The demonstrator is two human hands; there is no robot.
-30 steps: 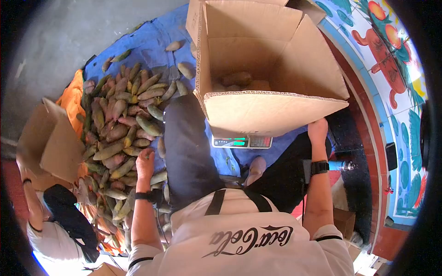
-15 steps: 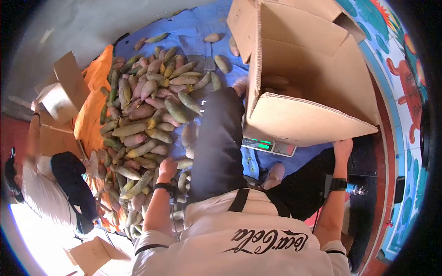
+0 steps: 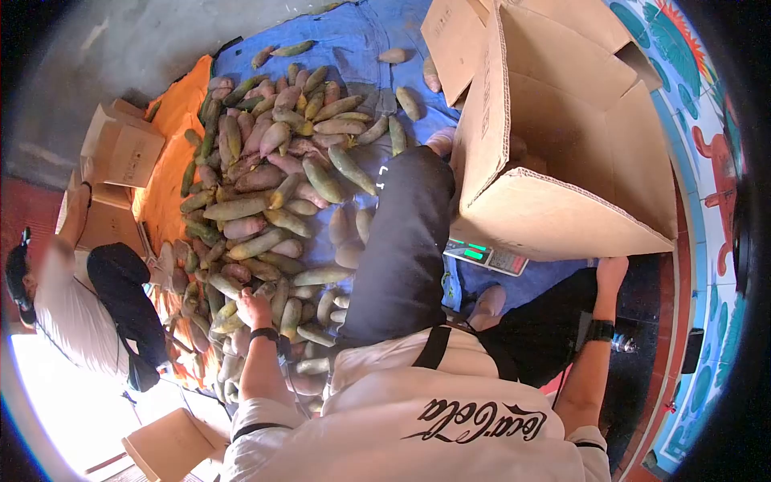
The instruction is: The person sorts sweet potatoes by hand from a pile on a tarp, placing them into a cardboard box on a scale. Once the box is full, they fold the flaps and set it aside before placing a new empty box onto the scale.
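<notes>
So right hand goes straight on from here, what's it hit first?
Likely the near flap of the large cardboard box; depth is unclear, so the right hand might pass underneath.

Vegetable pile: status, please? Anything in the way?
Left grip at pile, hold unclear. Right grip near open box. Left leg between pile and box.

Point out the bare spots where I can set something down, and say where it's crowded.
Bare: the blue sheet beyond the vegetable pile, between the loose vegetables up top; the grey floor bordering that sheet and the orange cloth. Crowded: the pile around the left hand, and the scale, mostly hidden by the big box.
</notes>
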